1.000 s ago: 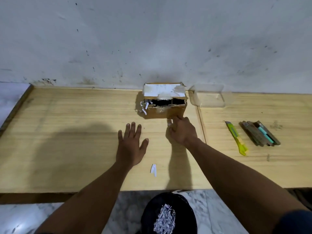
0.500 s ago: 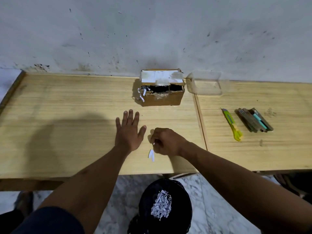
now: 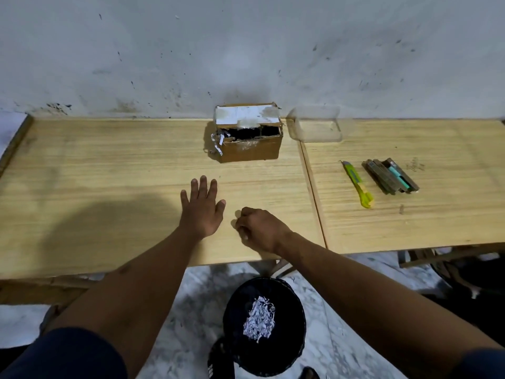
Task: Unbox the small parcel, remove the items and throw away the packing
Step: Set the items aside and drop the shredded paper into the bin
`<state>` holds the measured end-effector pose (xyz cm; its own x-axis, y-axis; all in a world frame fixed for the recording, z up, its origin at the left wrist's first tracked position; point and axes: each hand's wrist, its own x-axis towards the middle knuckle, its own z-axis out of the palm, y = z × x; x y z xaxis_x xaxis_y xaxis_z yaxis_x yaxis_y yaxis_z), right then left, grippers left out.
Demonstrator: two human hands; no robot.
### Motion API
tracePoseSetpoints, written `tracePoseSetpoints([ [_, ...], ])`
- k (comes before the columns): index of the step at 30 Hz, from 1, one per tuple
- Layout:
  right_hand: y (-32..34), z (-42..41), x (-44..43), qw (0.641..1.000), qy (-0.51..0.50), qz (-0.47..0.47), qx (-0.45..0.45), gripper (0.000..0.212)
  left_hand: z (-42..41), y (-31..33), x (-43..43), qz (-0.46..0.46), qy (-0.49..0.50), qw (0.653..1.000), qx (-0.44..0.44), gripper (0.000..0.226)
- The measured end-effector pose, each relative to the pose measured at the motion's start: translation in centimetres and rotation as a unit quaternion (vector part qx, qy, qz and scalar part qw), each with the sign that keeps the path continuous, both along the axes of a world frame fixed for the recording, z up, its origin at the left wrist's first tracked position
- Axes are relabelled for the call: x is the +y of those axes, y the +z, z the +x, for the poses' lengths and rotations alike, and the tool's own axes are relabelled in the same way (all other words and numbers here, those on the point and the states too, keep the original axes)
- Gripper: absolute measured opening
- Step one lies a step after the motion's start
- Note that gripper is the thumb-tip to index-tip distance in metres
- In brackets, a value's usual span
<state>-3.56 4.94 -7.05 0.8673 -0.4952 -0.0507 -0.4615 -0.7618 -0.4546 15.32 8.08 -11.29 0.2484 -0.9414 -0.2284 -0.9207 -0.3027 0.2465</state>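
Observation:
A small cardboard parcel (image 3: 250, 149) stands open against the wall at the back of the wooden table (image 3: 109, 173), with white paper shreds (image 3: 217, 142) hanging from its left corner. My left hand (image 3: 203, 212) lies flat and open on the table in front of it. Just to its right, my right hand (image 3: 259, 231) is closed in a pinch on a small white paper scrap, of which only a pale bit shows at the fingertips. Below the table edge, a black bin (image 3: 289, 346) on the floor holds a heap of shredded paper (image 3: 259, 321).
A clear plastic container (image 3: 317, 124) sits right of the parcel by the wall. On the right table lie a yellow utility knife (image 3: 356, 183) and a bundle of dark flat items (image 3: 389, 179). A seam (image 3: 311, 192) separates the two tabletops.
My right hand drew back from the parcel to the paper scrap near the front edge and closed on it. The scrap no longer lies on the table. The left hand stayed flat.

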Motion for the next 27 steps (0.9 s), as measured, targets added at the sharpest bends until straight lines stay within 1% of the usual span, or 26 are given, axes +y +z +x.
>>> tracePoseSetpoints([
  [3,0.6,-1.2,1.1,0.999,0.007,0.024,0.039,0.009,-1.0,0.0,1.2,-0.011,-0.018,1.000,-0.020,0.064],
  [4,0.7,-2.0,1.9,0.998,0.021,0.034,0.042,0.012,-1.6,-0.1,1.7,-0.021,-0.022,0.999,-0.023,0.063],
  [7,0.4,-5.3,5.1,0.997,0.066,0.047,0.012,0.016,-3.8,-0.3,2.4,-0.050,-0.033,0.998,-0.015,0.062],
  [10,-1.3,-9.2,8.4,0.997,0.068,0.045,0.007,0.017,-6.3,-0.3,2.3,-0.056,-0.073,0.996,-0.005,0.063],
  [12,-3.1,-11.4,9.8,0.995,0.056,0.078,0.039,0.021,-7.8,-0.5,1.9,-0.052,-0.096,0.994,0.001,0.066],
  [14,-5.2,-13.0,10.4,0.989,0.018,0.110,0.101,0.025,-8.7,-0.7,1.7,-0.049,-0.092,0.995,-0.002,0.069],
  [17,-8.4,-13.7,11.0,0.966,-0.071,0.155,0.193,0.026,-8.7,-1.0,1.8,-0.057,-0.089,0.994,-0.014,0.072],
  [19,-10.4,-13.8,11.5,0.939,-0.142,0.204,0.236,0.023,-8.5,-1.2,1.9,-0.068,-0.091,0.993,-0.006,0.071],
  [20,-11.4,-13.7,11.8,0.922,-0.165,0.231,0.265,0.025,-8.5,-1.3,1.9,-0.073,-0.092,0.993,-0.005,0.071],
  [22,-12.9,-13.7,12.4,0.892,-0.162,0.267,0.325,0.035,-8.6,-1.4,1.9,-0.084,-0.094,0.992,-0.010,0.071],
  [24,-13.9,-13.4,13.1,0.873,-0.143,0.286,0.367,0.051,-8.6,-1.4,1.9,-0.092,-0.092,0.991,-0.012,0.070],
  [25,-14.2,-13.3,13.4,0.869,-0.135,0.290,0.378,0.056,-8.6,-1.5,1.9,-0.094,-0.090,0.991,-0.011,0.070],
  [27,-14.5,-12.9,13.7,0.868,-0.125,0.289,0.383,0.060,-8.6,-1.5,1.9,-0.095,-0.090,0.991,-0.009,0.070],
])
